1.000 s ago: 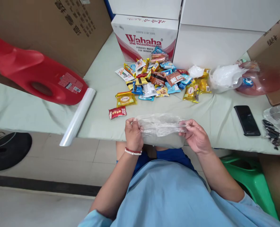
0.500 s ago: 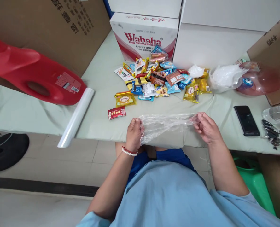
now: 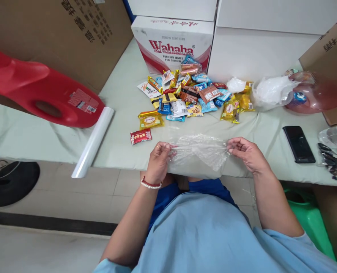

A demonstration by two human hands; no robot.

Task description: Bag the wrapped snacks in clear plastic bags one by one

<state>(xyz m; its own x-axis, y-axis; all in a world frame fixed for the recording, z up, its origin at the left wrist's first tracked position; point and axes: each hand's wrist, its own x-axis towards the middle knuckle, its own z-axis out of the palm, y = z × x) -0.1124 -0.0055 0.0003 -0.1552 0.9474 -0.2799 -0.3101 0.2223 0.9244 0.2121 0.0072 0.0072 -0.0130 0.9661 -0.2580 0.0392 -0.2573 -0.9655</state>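
Observation:
A crumpled clear plastic bag [image 3: 198,149] is stretched between my two hands over the table's front edge. My left hand [image 3: 159,159] pinches its left end, and my right hand [image 3: 244,151] pinches the right end between thumb and fingers. Just beyond the left hand lies a small red packet [image 3: 140,136]. Behind the bag spreads a heap of wrapped snacks [image 3: 182,94] in yellow, blue, brown and white wrappers. More yellow packets [image 3: 231,110] lie to the right of the heap.
A white plastic roll [image 3: 93,144] overhangs the front edge beside a large red jug [image 3: 51,93]. The Wahaha carton [image 3: 172,43] backs the snacks. On the right are a phone [image 3: 298,144], keys [image 3: 330,157], and a white plastic bundle [image 3: 272,91]. A green stool [image 3: 311,220] stands below.
The bag's right side has dropped into a loose fold, and its upper edge is pulled straighter. My hands have shifted only slightly, the left a little leftward; both still pinch the bag.

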